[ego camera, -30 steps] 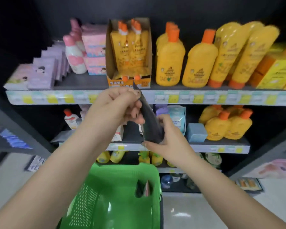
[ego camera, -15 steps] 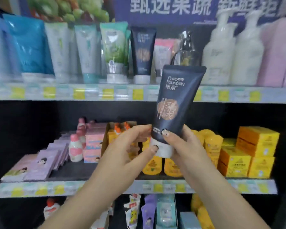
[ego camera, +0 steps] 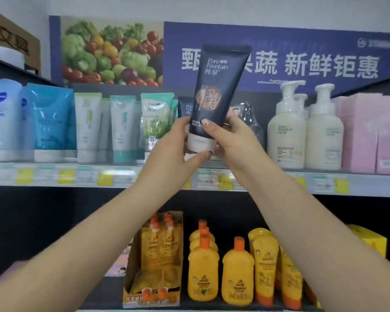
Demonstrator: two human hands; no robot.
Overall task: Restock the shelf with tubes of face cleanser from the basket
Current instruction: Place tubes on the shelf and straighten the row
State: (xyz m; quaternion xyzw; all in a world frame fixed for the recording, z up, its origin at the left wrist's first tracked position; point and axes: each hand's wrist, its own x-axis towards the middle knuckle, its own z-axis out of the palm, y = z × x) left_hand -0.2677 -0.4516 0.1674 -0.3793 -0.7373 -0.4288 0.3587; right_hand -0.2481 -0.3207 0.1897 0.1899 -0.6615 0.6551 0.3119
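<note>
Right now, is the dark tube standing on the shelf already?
No, the dark tube is up in the air, cap down, held by the left hand and right hand in front of the shelf.

Both hands hold a dark tube (ego camera: 216,93) upright, white cap down, in front of the upper shelf (ego camera: 144,176): the left hand (ego camera: 178,145) cups the cap from the left, the right hand (ego camera: 232,136) grips the lower body. Behind stand pale tubes (ego camera: 86,127) left, pump bottles (ego camera: 286,136) right; yellow bottles (ego camera: 203,271) fill the shelf below
</note>
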